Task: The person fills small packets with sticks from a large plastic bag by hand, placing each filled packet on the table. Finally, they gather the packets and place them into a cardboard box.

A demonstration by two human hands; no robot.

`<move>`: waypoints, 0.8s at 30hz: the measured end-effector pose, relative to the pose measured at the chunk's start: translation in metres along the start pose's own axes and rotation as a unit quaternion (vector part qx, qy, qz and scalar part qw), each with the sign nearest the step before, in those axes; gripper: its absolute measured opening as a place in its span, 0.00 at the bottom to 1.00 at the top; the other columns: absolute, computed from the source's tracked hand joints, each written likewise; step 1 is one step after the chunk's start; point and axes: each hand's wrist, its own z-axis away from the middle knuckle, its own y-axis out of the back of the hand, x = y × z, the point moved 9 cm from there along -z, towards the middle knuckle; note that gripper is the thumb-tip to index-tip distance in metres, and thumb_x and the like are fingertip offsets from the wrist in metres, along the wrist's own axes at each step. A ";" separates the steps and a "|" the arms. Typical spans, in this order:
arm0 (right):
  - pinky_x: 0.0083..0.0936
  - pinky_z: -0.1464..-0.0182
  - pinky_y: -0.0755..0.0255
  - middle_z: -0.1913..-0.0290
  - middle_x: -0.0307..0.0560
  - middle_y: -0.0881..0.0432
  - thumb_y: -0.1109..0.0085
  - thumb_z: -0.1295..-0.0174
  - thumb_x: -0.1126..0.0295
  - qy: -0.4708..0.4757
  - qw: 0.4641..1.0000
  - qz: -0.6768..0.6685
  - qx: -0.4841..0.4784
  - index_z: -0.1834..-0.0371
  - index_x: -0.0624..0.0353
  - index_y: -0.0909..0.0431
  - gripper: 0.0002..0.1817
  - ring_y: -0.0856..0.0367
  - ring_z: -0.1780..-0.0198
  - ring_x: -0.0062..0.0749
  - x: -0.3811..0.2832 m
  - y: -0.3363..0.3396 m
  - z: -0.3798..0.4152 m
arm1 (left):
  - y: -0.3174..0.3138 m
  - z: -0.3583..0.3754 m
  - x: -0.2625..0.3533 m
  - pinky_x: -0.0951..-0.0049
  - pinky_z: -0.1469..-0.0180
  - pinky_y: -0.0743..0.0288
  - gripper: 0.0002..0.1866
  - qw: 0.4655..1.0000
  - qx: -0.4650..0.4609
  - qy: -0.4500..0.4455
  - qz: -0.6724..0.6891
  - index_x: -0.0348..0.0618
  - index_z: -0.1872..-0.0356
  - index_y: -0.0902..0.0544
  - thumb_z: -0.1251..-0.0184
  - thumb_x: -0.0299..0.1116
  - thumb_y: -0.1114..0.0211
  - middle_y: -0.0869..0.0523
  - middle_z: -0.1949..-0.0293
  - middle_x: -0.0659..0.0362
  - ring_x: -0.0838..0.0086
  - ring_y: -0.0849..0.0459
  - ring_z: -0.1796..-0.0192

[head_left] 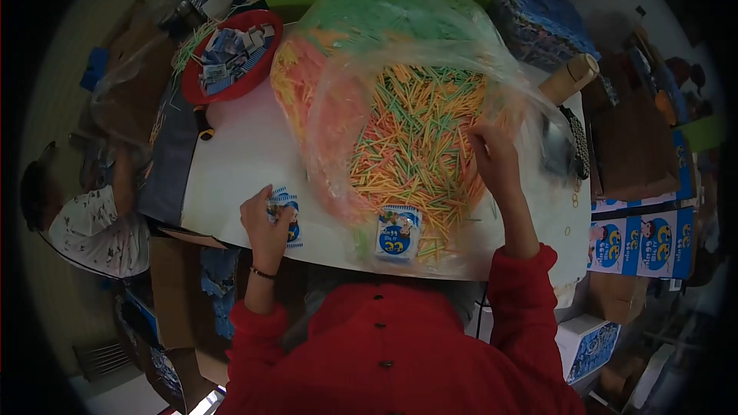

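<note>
Left hand first: I see it resting at the near edge of the white desk, fingers curled down onto a small blue-and-white printed packet and pinning it flat against the surface. The right hand is up at the open mouth of the big clear plastic bag, fingers bent into the heap of coloured sticks; I cannot tell whether it has any pinched, since the fingertips are lost among them. The bag takes up most of the middle of the desk, bulging with orange, green and yellow sticks, and some spill toward the near edge. A second printed packet lies on the sticks at the bag's near end, between my two hands and touching neither.

At the far left corner I see a red bowl filled with more blue-and-white packets. Printed cartons stand off the right side of the desk. Another person in a white patterned shirt sits low at the left, well apart from my hands.
</note>
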 end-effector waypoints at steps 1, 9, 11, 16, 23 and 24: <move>0.29 0.56 0.26 0.63 0.45 0.19 0.40 0.41 0.76 0.063 0.992 0.103 -0.021 0.61 0.60 0.21 0.06 0.20 0.60 0.36 -0.002 -0.012 -0.012 | 0.005 -0.004 0.010 0.59 0.40 0.36 0.18 1.000 0.002 -0.003 0.001 0.39 0.54 0.22 0.46 0.30 0.29 0.21 0.54 0.56 0.60 0.25 0.47; 0.31 0.43 0.32 0.55 0.44 0.24 0.40 0.50 0.73 0.200 0.887 0.393 -0.133 0.62 0.59 0.22 0.11 0.27 0.47 0.36 0.021 -0.089 -0.062 | -0.023 0.021 0.144 0.64 0.55 0.38 0.08 0.970 -0.081 -0.226 0.037 0.47 0.72 0.21 0.45 0.37 0.31 0.23 0.68 0.62 0.66 0.26 0.59; 0.31 0.43 0.31 0.58 0.45 0.24 0.41 0.49 0.72 0.241 0.837 0.459 -0.173 0.62 0.59 0.23 0.10 0.26 0.49 0.38 0.020 -0.100 -0.057 | -0.044 0.034 0.155 0.64 0.57 0.38 0.11 0.964 -0.119 -0.232 0.043 0.47 0.74 0.21 0.44 0.40 0.31 0.23 0.70 0.62 0.66 0.26 0.61; 0.33 0.47 0.29 0.62 0.46 0.24 0.38 0.48 0.70 0.218 0.874 0.397 -0.174 0.63 0.60 0.25 0.11 0.24 0.53 0.42 0.026 -0.084 -0.057 | -0.079 0.032 0.152 0.62 0.55 0.39 0.19 0.975 -0.148 -0.163 0.020 0.44 0.73 0.22 0.47 0.50 0.30 0.24 0.70 0.58 0.64 0.26 0.61; 0.23 0.51 0.30 0.62 0.41 0.17 0.49 0.29 0.68 -0.099 0.963 -0.249 -0.026 0.51 0.63 0.25 0.11 0.21 0.57 0.28 0.034 -0.047 -0.020 | -0.088 0.034 0.145 0.63 0.56 0.40 0.18 0.969 -0.146 -0.150 0.130 0.43 0.72 0.24 0.48 0.47 0.28 0.25 0.72 0.58 0.64 0.27 0.62; 0.23 0.51 0.30 0.62 0.41 0.17 0.49 0.29 0.68 -0.100 0.964 -0.247 -0.021 0.51 0.63 0.25 0.11 0.21 0.57 0.28 0.031 -0.053 -0.008 | -0.094 0.035 0.139 0.63 0.55 0.39 0.16 0.968 -0.181 -0.112 0.136 0.44 0.72 0.24 0.48 0.44 0.28 0.24 0.71 0.58 0.63 0.26 0.61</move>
